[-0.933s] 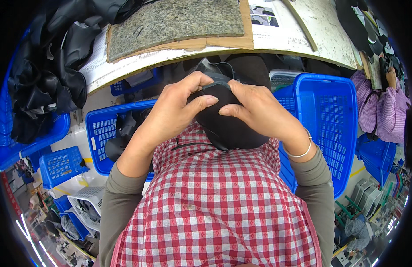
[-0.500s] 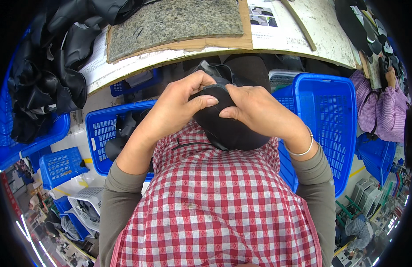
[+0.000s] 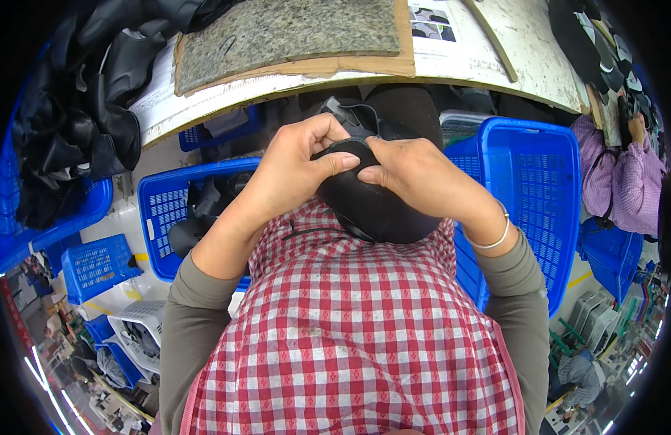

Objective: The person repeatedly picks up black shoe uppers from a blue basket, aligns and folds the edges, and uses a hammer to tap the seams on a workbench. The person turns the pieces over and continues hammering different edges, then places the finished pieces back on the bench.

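Note:
A black shoe upper (image 3: pixel 372 203) with a grey lining showing at its far end lies over my lap, between my two hands. My left hand (image 3: pixel 306 156) pinches its edge between thumb and bent fingers. From the other side my right hand (image 3: pixel 422 174), with a bangle on its wrist, grips the same edge, its thumb pressed on the black surface. The two thumb tips nearly meet on the piece. The undersides of both hands' fingers are hidden behind it.
Ahead stands a white worktable (image 3: pixel 480 65) with a stone slab (image 3: pixel 292 36) on cardboard. Blue baskets flank me: the left one (image 3: pixel 158 217) holds black pieces, another (image 3: pixel 531 196) is at right. Black pieces (image 3: pixel 96 109) heap at far left. Another person's checked sleeve (image 3: pixel 632 185) shows at right.
Both thumbs have shifted slightly along the edge and are now closer together. The hands keep hold of the shoe upper in nearly the same place.

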`<action>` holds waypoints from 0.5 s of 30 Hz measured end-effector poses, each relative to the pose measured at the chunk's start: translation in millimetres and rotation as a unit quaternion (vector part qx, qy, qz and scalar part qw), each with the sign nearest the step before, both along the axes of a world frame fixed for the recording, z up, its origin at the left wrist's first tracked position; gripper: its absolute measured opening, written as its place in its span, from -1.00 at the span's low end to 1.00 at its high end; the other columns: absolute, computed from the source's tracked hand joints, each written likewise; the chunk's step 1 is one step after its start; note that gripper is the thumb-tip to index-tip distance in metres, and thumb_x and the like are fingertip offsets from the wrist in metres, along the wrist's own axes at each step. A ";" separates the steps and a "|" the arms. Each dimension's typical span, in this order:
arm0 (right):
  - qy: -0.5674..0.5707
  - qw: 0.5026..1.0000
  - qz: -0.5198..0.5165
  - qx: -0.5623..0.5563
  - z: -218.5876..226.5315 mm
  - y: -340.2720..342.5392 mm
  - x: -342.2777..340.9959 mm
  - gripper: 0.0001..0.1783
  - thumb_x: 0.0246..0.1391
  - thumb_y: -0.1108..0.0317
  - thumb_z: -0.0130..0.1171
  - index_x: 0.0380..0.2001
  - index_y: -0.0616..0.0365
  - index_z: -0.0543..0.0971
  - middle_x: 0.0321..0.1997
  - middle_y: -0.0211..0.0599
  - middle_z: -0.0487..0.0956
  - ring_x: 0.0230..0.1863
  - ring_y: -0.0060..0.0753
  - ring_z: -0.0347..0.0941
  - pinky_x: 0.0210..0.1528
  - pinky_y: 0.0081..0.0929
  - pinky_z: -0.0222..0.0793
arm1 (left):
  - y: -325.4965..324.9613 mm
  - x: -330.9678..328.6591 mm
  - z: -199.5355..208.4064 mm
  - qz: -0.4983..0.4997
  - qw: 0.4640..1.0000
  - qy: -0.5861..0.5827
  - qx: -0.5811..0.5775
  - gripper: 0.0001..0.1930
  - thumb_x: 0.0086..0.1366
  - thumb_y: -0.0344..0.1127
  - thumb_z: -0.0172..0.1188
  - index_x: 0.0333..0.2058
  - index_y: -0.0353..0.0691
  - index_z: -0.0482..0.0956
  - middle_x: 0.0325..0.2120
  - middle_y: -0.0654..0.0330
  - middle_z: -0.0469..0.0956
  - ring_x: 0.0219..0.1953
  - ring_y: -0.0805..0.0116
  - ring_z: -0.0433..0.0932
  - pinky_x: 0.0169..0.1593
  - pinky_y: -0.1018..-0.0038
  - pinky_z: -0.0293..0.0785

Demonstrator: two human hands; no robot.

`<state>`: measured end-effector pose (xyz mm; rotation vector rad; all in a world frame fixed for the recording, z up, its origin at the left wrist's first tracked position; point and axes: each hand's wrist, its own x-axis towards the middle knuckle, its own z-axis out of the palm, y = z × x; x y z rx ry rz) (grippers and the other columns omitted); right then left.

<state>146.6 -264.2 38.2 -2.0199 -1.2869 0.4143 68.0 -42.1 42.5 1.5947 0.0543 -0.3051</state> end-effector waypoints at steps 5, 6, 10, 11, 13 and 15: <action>0.058 0.996 -0.051 -0.033 -3.3 -6.0 -7.3 -0.64 0.27 0.07 0.29 -0.36 0.18 0.58 -0.44 -0.03 0.61 -0.34 0.14 0.58 -0.32 -0.05 0.44 | -5.3 -5.3 0.3 0.067 0.995 -0.022 0.069 -0.84 0.30 -0.51 0.40 -0.25 -0.32 0.56 -0.37 0.32 0.63 -0.27 0.67 0.54 -0.14 0.60 0.54; 0.062 0.993 -0.073 -0.063 -3.7 -7.8 -8.5 -0.62 0.26 0.05 0.30 -0.39 0.17 0.58 -0.45 -0.05 0.61 -0.35 0.13 0.57 -0.31 -0.05 0.43 | -4.5 -5.0 1.2 0.069 0.994 -0.027 0.082 -0.84 0.31 -0.49 0.41 -0.26 -0.32 0.57 -0.38 0.33 0.62 -0.27 0.67 0.53 -0.15 0.60 0.53; -0.013 0.994 -0.101 -0.032 -4.2 -10.9 -10.7 -0.59 0.24 0.03 0.32 -0.40 0.20 0.59 -0.48 -0.07 0.57 -0.36 0.09 0.56 -0.30 -0.05 0.43 | 7.6 -1.1 6.5 -0.005 0.997 0.043 0.066 -0.82 0.32 -0.43 0.42 -0.25 -0.36 0.59 -0.41 0.36 0.60 -0.30 0.66 0.50 -0.18 0.60 0.49; -0.012 0.994 -0.104 -0.030 -3.3 -10.8 -10.5 -0.59 0.24 0.04 0.33 -0.40 0.20 0.58 -0.46 -0.07 0.57 -0.35 0.10 0.56 -0.30 -0.06 0.43 | 10.4 -2.2 7.5 -0.033 0.991 0.025 0.129 -0.82 0.33 -0.40 0.39 -0.21 -0.37 0.61 -0.38 0.35 0.59 -0.27 0.64 0.48 -0.15 0.58 0.46; 0.002 0.994 -0.111 -0.012 -0.3 -9.3 -10.0 -0.62 0.23 0.08 0.34 -0.39 0.22 0.58 -0.44 -0.06 0.57 -0.34 0.08 0.56 -0.30 -0.09 0.43 | 10.3 -6.2 7.4 -0.022 0.995 -0.018 0.092 -0.81 0.32 -0.40 0.40 -0.19 -0.35 0.61 -0.34 0.34 0.59 -0.23 0.63 0.47 -0.11 0.57 0.46; 0.030 0.992 -0.124 0.011 4.2 -6.8 -9.0 -0.65 0.23 0.14 0.36 -0.37 0.24 0.58 -0.40 -0.05 0.58 -0.35 0.06 0.55 -0.31 -0.15 0.43 | 4.1 -12.3 5.2 0.001 0.995 -0.007 0.100 -0.81 0.33 -0.38 0.40 -0.18 -0.32 0.61 -0.28 0.30 0.59 -0.16 0.61 0.48 -0.03 0.56 0.44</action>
